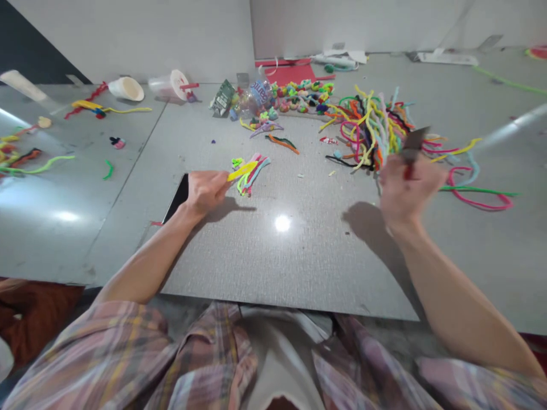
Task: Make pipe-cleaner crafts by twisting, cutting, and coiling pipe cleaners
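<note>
My left hand (208, 191) is closed on a short yellow pipe cleaner bundle (243, 171), which points right. Just beyond it lies a small pile of short pink, blue and green pipe cleaner pieces (257, 175). My right hand (408, 188), smeared by motion, grips what look like scissors (414, 142), with a dark metal blade pointing up and a bit of red near the fingers. It is raised by the near side of a large heap of long, many-coloured pipe cleaners (371, 122). The fingers are partly blurred.
Behind the hands are a plastic bag (256, 98), a dark green packet (223, 98) and a row of colourful pompom-like pieces (301, 95). Cups (126, 89) lie at the back left. A black flat device (178, 196) is partly under my left hand. A wall bounds the table.
</note>
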Motion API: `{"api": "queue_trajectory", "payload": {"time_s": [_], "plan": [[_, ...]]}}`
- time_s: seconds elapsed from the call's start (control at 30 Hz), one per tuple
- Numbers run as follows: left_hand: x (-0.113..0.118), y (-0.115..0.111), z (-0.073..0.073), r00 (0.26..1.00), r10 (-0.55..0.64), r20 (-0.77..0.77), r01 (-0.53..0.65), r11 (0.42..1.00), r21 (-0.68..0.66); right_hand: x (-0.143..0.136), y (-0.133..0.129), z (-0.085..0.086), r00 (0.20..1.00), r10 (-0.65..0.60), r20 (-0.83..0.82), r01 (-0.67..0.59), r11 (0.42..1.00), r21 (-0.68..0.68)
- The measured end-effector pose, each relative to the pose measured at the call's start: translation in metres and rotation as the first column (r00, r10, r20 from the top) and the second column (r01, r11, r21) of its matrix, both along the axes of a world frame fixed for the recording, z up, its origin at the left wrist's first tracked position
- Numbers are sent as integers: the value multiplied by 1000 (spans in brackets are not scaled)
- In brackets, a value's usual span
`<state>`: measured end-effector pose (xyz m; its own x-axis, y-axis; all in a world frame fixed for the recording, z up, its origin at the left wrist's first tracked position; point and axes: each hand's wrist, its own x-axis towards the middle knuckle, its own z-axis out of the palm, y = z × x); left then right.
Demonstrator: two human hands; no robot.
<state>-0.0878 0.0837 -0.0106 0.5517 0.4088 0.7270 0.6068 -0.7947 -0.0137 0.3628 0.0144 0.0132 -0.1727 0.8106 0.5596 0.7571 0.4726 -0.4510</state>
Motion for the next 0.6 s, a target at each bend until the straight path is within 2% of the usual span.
{"api": "queue_trajectory", "payload": {"time_s": [0.03, 0.07, 0.1, 0.13, 0.2, 0.27, 0.33, 0.47, 0.6], "plan": [[0, 2, 1, 999, 29, -18, -29, 999, 36, 9, 4, 1, 986, -151, -64, 156, 984, 84], [2, 2, 2, 997, 35, -62, -32, 998, 55, 14, 8, 0, 964, -246, -97, 257, 959, 120], [7, 1, 4, 995, 25, -97, -18, 997, 75, 13, 10, -2, 955, -282, -93, 292, 949, 117], [14, -1, 6, 993, 10, -119, 1, 996, 93, 9, 11, -5, 967, -252, -49, 255, 964, 76], [27, -7, 9, 985, -17, -169, 37, 993, 113, -10, 9, -12, 991, -97, 89, 100, 995, -26], [35, -16, 13, 977, -52, -205, 81, 987, 137, -32, 5, -17, 977, 31, 212, -10, 995, -100], [37, -23, 18, 973, -91, -214, 119, 986, 117, -49, -1, -20, 950, 106, 293, -69, 989, -132], [35, -30, 25, 968, -102, -230, 117, 992, 54, -62, -9, -19, 917, 157, 366, -116, 984, -133], [35, -31, 27, 961, -102, -258, 131, 987, 97, -61, -10, -18, 921, 143, 363, -113, 988, -104]]}}
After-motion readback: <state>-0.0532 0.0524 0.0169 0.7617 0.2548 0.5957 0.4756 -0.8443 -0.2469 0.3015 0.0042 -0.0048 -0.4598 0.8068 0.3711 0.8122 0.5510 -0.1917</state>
